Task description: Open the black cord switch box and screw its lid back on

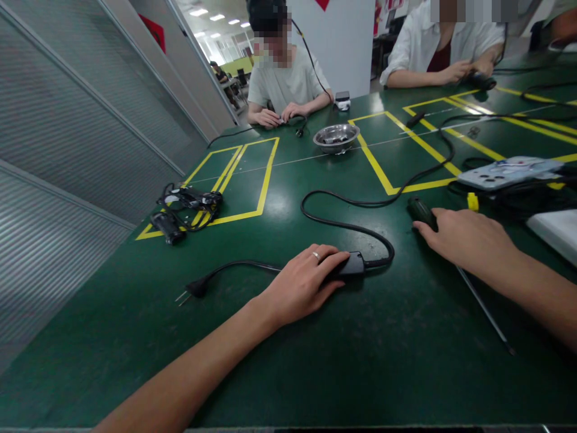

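My left hand (pixel 304 281) lies over a black inline power-cord box (pixel 353 264) on the green table (pixel 315 361), fingers curled around its near end. A black cable runs from the box left to a two-pin plug (pixel 195 288) and loops away to the right. My right hand (pixel 466 237) rests on the table with its fingers on the black handle (pixel 421 211) of a screwdriver. The screwdriver's thin metal shaft (pixel 484 310) runs out under my wrist toward the near right.
A metal bowl (pixel 336 136) stands mid-table. A bundle of black cords (pixel 186 206) lies at the left inside yellow tape lines. A grey device (pixel 509 171), a white box (pixel 556 231) and a yellow clip (pixel 472 201) lie at the right. Two people sit across, handling cords.
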A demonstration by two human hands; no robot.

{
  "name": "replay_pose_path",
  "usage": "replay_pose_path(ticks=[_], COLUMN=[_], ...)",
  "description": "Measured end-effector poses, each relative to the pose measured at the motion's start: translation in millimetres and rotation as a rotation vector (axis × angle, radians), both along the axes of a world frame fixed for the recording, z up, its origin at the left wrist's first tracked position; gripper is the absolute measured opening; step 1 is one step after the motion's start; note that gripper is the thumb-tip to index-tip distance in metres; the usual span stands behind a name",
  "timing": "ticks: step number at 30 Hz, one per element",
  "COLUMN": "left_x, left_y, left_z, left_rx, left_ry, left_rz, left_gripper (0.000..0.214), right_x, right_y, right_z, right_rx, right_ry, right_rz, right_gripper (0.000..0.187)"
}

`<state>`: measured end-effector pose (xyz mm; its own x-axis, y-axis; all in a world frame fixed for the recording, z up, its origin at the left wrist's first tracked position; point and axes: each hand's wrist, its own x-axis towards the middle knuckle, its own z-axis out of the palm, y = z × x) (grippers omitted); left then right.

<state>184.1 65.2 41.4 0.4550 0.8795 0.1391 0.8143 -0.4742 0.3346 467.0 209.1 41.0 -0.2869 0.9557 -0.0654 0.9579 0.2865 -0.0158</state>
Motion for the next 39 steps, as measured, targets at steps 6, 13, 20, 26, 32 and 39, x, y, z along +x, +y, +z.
replay_pose_path(ticks=[6, 13, 20, 26, 32, 39], left_x=[-56, -171, -200, -190, -199, -166], left_y=[-36, -81, -89, -82, -85, -73], left_z=[30.3, 15.5, 9.4, 16.4, 1.6, 27.0], left_rx=[0.036, 0.044, -0.144, -0.094, 0.011, 0.256], left_ry=[-0.052, 0.011, 0.038, -0.016, -0.12, 0.01], left_rz=[0.228, 0.595, 0.751, 0.767, 0.861, 0.817], left_gripper=[0.044, 0.045, 0.048, 0.045, 0.047, 0.04], right_x=[-1, -3, -1, 0, -2, -15], right_y=[-2, -4, -4, -2, -4, -17], right_z=[-0.7, -0.9, 0.1, 0.2, -0.7, 29.1], right_rx=[0.004, 0.016, 0.006, -0.002, -0.01, 0.288], right_ry=[-0.006, -0.002, 0.007, 0.013, -0.003, 0.209], right_rz=[0.009, 0.011, 0.033, 0.041, 0.024, 0.008], right_gripper=[0.057, 0.057, 0.06, 0.062, 0.064, 0.082])
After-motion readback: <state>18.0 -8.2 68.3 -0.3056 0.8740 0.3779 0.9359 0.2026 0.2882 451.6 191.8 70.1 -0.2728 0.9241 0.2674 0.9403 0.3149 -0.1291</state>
